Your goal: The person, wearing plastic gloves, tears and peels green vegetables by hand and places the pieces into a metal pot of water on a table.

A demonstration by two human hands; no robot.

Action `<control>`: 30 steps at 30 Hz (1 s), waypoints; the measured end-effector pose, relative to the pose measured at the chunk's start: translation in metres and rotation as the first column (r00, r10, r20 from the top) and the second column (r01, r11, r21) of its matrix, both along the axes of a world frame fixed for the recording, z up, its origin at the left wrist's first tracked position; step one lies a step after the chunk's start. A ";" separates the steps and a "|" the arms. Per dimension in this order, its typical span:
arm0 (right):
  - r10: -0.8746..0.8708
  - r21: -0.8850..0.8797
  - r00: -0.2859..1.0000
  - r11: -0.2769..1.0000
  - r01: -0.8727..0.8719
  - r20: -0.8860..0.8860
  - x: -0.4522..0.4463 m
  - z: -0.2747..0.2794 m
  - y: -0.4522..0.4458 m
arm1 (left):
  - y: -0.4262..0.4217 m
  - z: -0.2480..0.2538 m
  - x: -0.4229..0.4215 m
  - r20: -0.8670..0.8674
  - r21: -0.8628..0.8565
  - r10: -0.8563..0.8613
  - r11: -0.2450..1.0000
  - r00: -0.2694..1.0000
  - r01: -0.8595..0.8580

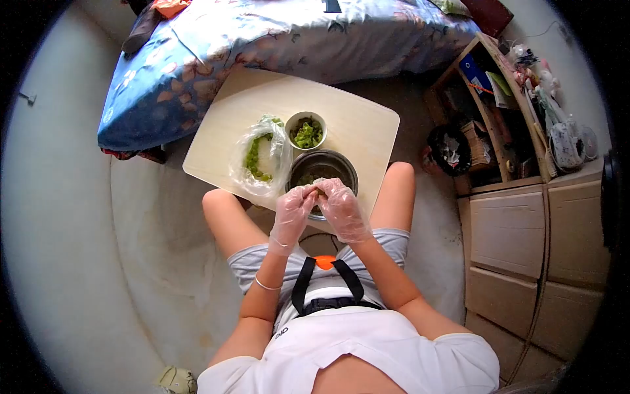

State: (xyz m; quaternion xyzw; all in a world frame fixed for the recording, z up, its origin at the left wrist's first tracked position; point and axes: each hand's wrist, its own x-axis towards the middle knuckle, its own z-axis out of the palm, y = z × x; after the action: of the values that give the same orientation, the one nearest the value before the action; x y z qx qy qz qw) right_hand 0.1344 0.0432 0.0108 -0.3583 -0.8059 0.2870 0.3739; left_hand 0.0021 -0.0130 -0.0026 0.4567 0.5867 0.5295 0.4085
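Both my hands wear clear plastic gloves and meet over the near part of a metal bowl (355,172). My left hand (295,205) is closed, fingertips pinched against those of my right hand (342,205), which is closed too. Between the fingertips shows a small greenish piece (320,193), too small to name. Dark contents in the metal bowl are partly hidden by my hands. Just beyond it, a white bowl (289,134) holds green pieces (307,133). To its left lies an opened clear plastic bag (279,161) with small green produce (252,157) inside, its kind unclear.
The pale table (243,88) stands between my knees and a bed with a blue floral cover (177,85). At right are a wooden shelf (489,105), a black-lined bin (450,148) and stacked cardboard-coloured boxes (505,226). A wall (59,164) runs along the left.
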 end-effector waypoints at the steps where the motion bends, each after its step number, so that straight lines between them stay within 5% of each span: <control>1: 0.001 -0.003 1.000 1.000 -0.001 0.001 0.001 -0.001 -0.001 | 0.000 0.003 -0.001 -0.054 0.023 -0.021 0.999 0.998 0.022; 14: 0.065 -0.055 0.997 0.996 -0.068 -0.048 0.003 -0.009 0.003 | -0.001 0.007 -0.002 -0.506 0.079 0.004 0.996 0.863 0.042; 30: 0.169 -0.125 0.980 0.976 -0.181 -0.105 0.011 0.007 0.007 | 0.002 0.007 0.001 -0.531 0.087 0.016 0.996 0.847 0.035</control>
State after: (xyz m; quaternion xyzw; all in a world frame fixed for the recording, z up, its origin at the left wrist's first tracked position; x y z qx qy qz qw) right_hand 0.1454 0.0501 0.0176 -0.2963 -0.7948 0.3887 0.3597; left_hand 0.0032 -0.0108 0.0041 0.6066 0.6491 0.4074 0.2116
